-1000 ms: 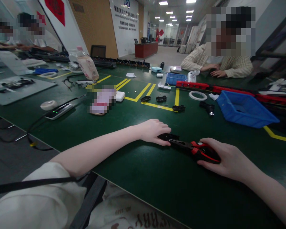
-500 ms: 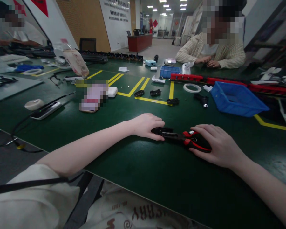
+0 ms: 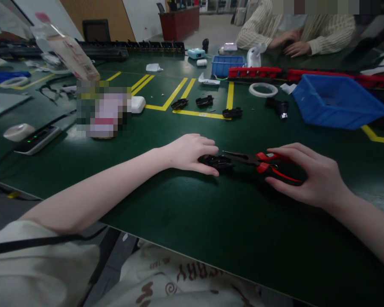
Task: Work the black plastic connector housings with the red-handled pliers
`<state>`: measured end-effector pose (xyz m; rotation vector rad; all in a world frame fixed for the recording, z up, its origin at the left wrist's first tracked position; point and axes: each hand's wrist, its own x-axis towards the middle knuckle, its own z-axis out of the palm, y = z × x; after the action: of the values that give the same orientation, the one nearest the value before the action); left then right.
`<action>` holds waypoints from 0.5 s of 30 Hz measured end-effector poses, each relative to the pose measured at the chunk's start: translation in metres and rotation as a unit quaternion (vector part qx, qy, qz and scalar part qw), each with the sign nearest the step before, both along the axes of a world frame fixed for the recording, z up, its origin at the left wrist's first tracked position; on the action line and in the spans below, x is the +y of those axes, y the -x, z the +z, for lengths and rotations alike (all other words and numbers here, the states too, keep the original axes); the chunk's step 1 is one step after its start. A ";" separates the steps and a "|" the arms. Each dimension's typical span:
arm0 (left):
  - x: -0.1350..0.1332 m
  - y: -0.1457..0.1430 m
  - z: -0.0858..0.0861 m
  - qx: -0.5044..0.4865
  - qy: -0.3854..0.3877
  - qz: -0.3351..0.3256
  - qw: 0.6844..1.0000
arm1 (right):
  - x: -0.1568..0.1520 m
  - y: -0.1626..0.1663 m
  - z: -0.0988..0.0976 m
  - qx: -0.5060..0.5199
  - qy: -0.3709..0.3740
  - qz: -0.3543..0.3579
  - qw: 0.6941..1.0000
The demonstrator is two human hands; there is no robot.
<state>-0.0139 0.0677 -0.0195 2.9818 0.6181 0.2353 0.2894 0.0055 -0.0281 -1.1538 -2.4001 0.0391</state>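
My left hand (image 3: 193, 153) grips a small black plastic part (image 3: 219, 162) against the green table, thumb on the near side and fingers on the far side. In my right hand (image 3: 316, 175) is a pair of long-nose pliers (image 3: 262, 162) with red and black handles. The handles are spread and the jaws point left, slightly apart, their tips just above the part's far edge. Whether the tips touch the part I cannot tell. Beyond my hands lie similar black parts (image 3: 205, 101) near yellow tape lines.
A blue bin (image 3: 342, 102) stands at the right, beside a black tool-like object (image 3: 277, 107) and a white ring (image 3: 263, 89). A phone (image 3: 107, 113), a white case (image 3: 137, 104) and a power strip (image 3: 38, 140) lie left. Across the table sits a person in a striped shirt (image 3: 259, 25).
The pliers have moved right and up off the black part, and their handles have spread wider. My left hand keeps its hold on the part. The view has tilted downward.
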 end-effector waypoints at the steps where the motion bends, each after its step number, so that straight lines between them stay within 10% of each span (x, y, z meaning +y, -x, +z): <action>1: 0.000 0.000 0.000 -0.001 -0.002 -0.003 1.000 | 0.000 0.000 -0.001 0.000 0.001 0.006 1.000; 15: -0.002 -0.001 0.001 0.005 -0.004 -0.003 1.000 | -0.001 0.002 -0.002 -0.026 -0.021 0.061 0.998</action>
<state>-0.0133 0.0657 -0.0185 2.9939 0.6116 0.2243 0.2874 0.0046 -0.0304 -1.0001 -2.5013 -0.0027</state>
